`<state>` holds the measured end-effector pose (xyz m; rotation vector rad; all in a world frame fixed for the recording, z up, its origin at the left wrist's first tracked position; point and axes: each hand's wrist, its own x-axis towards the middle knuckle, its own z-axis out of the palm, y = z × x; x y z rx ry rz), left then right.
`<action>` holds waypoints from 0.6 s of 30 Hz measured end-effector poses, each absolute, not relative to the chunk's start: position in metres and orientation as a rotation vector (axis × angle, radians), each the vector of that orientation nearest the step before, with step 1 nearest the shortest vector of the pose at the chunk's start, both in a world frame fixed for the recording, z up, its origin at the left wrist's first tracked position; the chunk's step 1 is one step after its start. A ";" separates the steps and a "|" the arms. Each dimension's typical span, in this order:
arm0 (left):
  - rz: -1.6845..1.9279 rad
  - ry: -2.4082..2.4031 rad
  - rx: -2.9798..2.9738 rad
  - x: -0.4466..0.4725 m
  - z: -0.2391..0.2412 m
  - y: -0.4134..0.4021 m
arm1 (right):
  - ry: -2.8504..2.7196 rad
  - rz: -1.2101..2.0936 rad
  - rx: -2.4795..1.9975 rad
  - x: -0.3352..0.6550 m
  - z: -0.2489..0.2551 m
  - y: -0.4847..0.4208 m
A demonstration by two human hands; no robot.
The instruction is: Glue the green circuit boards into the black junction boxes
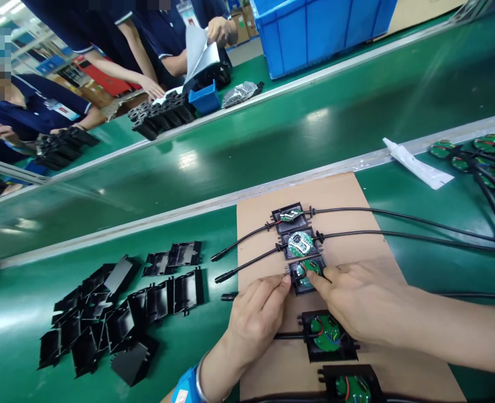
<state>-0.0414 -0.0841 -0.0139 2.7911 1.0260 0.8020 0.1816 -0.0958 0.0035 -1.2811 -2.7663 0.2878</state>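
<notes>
My left hand is closed at the left edge of a small black plastic housing, its fingertips pinching where the black cable enters. That cable's free end sticks out left of my knuckles. Inside the housing sits a round green circuit board with a red wire. A fingertip of my right hand presses on this board, while the other fingers are curled at the right side, partly hidden. Directly above are two housings holding boards, the upper board tilted and the lower board flatter.
Two more wired housings, one with a board, lie nearer me on the brown cardboard. Loose black housings cover the left. A white tube and wired boards lie right. Co-workers handle black parts beside a blue crate.
</notes>
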 end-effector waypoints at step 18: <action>0.282 1.212 2.890 -0.025 -0.004 -0.104 | -2.740 0.502 -1.339 0.180 0.011 -0.093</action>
